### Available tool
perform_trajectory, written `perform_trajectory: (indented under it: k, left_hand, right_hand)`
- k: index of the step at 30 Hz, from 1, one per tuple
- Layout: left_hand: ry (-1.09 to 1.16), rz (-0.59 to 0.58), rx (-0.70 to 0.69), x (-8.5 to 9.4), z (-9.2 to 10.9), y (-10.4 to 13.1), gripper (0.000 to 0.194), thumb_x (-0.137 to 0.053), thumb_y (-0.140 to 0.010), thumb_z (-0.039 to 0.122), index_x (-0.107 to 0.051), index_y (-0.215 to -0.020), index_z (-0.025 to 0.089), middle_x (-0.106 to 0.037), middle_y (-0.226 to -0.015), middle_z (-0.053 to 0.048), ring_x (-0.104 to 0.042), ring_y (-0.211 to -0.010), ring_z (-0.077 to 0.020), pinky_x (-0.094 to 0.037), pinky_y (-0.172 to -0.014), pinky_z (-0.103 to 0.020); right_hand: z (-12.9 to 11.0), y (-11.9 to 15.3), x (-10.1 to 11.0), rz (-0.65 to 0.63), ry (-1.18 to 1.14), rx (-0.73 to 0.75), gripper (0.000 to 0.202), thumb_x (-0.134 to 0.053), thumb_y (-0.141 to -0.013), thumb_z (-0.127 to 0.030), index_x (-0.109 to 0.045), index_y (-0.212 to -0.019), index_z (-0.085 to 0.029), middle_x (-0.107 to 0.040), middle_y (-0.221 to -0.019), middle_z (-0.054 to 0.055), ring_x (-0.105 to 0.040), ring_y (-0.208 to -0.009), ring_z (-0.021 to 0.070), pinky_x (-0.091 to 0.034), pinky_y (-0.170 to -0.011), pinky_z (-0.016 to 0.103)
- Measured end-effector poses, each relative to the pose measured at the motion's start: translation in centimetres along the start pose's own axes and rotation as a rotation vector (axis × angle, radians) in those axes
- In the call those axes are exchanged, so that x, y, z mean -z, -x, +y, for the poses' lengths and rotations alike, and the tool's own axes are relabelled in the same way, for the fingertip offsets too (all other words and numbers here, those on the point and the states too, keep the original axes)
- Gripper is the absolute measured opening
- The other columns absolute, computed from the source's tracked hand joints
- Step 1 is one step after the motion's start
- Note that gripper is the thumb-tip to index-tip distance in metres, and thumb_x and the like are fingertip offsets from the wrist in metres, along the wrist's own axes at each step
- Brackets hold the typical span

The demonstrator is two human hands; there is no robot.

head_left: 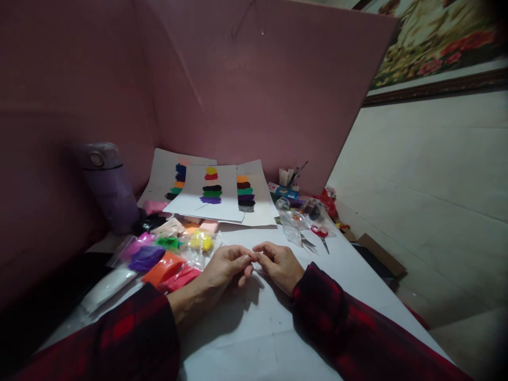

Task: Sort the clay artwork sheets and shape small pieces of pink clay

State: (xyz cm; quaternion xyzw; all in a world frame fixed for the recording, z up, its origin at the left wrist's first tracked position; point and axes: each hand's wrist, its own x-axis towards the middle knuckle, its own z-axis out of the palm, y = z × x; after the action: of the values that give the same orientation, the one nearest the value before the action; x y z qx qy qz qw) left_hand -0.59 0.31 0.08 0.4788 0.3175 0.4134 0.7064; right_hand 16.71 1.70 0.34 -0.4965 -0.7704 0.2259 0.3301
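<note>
Both hands meet over the middle of the white tabletop (246,338), fingertips touching. My left hand (230,267) is closed, its thumb and forefinger pinched together with the other fingers curled below. My right hand (280,264) is closed too, its thumb and forefinger pressed against the left fingertips. Whatever lies between the fingertips is too small or hidden to make out. Close to my left wrist are bags of coloured modelling clay: red (180,278), orange (164,267), purple (146,258), yellow (201,241) and white (109,288).
Paper sheets with paint swatches (206,206) lean at the back. A purple bottle (109,190) stands left. Red-handled scissors (320,233), clear plastic bags (291,227) and a blue box (283,190) with white sticks lie right. A pink panel (254,95) rises behind.
</note>
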Motion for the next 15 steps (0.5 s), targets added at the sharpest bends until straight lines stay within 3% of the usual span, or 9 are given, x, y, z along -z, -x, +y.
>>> perform_trajectory:
  k: [4, 10, 15]
  left_hand:
    - [-0.045, 0.039, 0.01, -0.12, 0.23, 0.11, 0.03, -0.07, -0.073, 0.04, -0.057, -0.079, 0.014, -0.055, -0.055, 0.003, -0.043, -0.037, -0.0051, -0.027, -0.032, -0.015]
    - [-0.119, 0.065, 0.026, -0.39, 0.77, 0.4, 0.038, -0.059, -0.078, 0.053, -0.052, -0.071, 0.016, -0.048, -0.051, 0.005, -0.035, -0.033, -0.0045, -0.022, -0.031, -0.017]
    - [-0.205, 0.061, -0.016, -0.39, 0.57, 0.46, 0.047, -0.051, -0.08, 0.06, -0.046, -0.061, 0.018, -0.039, -0.044, 0.006, -0.025, -0.033, -0.0042, -0.014, -0.032, -0.019]
  right_hand:
    - [0.07, 0.03, 0.05, -0.02, -0.066, 0.018, 0.037, -0.039, -0.093, -0.041, -0.064, -0.081, -0.017, -0.058, -0.053, -0.001, -0.054, -0.05, 0.0117, -0.039, -0.054, 0.023]
    - [0.11, 0.05, -0.02, -0.013, -0.165, 0.009, 0.041, -0.037, -0.094, -0.045, -0.063, -0.083, -0.015, -0.057, -0.051, -0.001, -0.054, -0.049, 0.0113, -0.043, -0.054, 0.023]
    - [0.24, 0.08, -0.27, 0.036, -0.364, -0.049, 0.044, -0.041, -0.09, -0.052, -0.062, -0.086, -0.014, -0.056, -0.057, 0.0, -0.048, -0.042, 0.008, -0.038, -0.041, 0.019]
